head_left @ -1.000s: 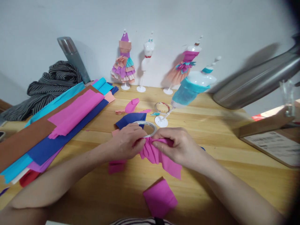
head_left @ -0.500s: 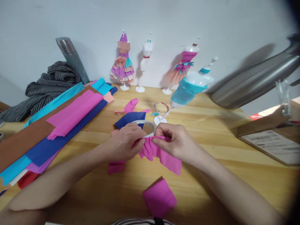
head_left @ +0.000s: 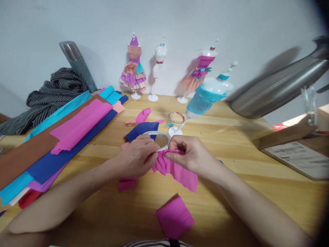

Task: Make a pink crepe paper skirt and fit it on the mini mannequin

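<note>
A strip of pink crepe paper (head_left: 177, 169) is gathered into small folds along its upper edge, and its smoother end hangs down to the right. My left hand (head_left: 138, 154) pinches the gathered end. With thumb and bent fingers, my right hand (head_left: 190, 154) grips the same edge a little further right. Just behind my fingers lies a roll of tape (head_left: 164, 134), partly hidden by them. Nearer to me a folded pink paper piece (head_left: 176, 216) rests on the table, and another pink scrap (head_left: 127, 184) lies below my left wrist.
Rolled and folded crepe papers (head_left: 82, 123) cover the left side beside a striped cloth (head_left: 56, 89). Small dress forms stand along the wall, the nearest with a turquoise wrap (head_left: 205, 99). A cardboard box (head_left: 295, 151) and a steel jug (head_left: 272, 85) are at right.
My right thumb and fingers have shifted slightly left along the strip, and more folds show between my hands. The view has moved a little.
</note>
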A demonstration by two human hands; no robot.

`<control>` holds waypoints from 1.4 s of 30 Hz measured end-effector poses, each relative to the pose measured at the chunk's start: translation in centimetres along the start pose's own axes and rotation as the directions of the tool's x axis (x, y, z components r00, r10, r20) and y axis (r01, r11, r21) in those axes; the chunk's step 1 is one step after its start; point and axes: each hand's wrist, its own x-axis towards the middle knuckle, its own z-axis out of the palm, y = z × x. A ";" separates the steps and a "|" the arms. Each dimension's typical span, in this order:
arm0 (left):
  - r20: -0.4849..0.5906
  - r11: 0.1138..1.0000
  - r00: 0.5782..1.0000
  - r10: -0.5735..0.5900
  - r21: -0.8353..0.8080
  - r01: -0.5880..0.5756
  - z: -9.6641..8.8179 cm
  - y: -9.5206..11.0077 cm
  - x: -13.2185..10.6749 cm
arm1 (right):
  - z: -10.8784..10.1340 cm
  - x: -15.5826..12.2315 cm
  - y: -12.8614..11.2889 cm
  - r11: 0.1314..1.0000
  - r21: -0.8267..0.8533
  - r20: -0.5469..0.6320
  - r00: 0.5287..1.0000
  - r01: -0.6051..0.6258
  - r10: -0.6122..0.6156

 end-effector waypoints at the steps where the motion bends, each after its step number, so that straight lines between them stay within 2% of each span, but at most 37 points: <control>1: -0.003 1.000 1.000 -0.001 0.005 0.001 0.0 0.0 0.0 | 0.0 0.0 0.0 1.000 -0.002 0.001 1.000 0.000 0.000; 16: -0.024 0.998 0.999 0.043 0.036 -0.042 0.1 -0.2 0.0 | 0.0 0.1 -0.1 0.999 0.044 0.028 0.999 -0.030 0.029; 22: -0.012 0.998 0.999 0.051 0.033 -0.050 0.5 -0.2 -0.1 | 0.6 0.0 0.0 0.999 -0.053 -0.049 0.999 -0.001 -0.002; 26: -0.013 0.997 0.999 0.035 -0.063 -0.036 0.5 -0.4 0.0 | 0.9 0.5 0.4 0.998 -0.057 -0.082 0.996 -0.041 0.037; 30: 0.068 0.972 0.995 -0.073 -0.218 0.086 -0.5 -0.6 0.3 | 0.8 1.2 1.1 0.997 0.009 -0.168 0.983 -0.072 0.073; 33: 0.113 0.937 0.984 -0.140 -0.307 0.168 -1.1 -0.7 0.4 | 0.5 1.4 1.3 0.996 0.068 -0.131 0.989 -0.060 0.068; 35: 0.116 0.926 0.982 -0.153 -0.331 0.183 -1.2 -0.6 0.4 | 0.2 1.3 1.2 0.996 0.079 -0.102 0.994 -0.038 0.046; 39: 0.067 0.941 0.993 -0.097 -0.318 0.113 -1.1 -0.5 0.4 | -0.7 0.7 0.4 0.997 0.079 -0.010 1.000 -0.012 0.013; 42: 0.031 0.957 0.998 -0.056 -0.282 0.063 -1.0 -0.4 0.4 | -1.2 0.3 0.0 1.000 0.024 0.002 1.000 -0.003 0.003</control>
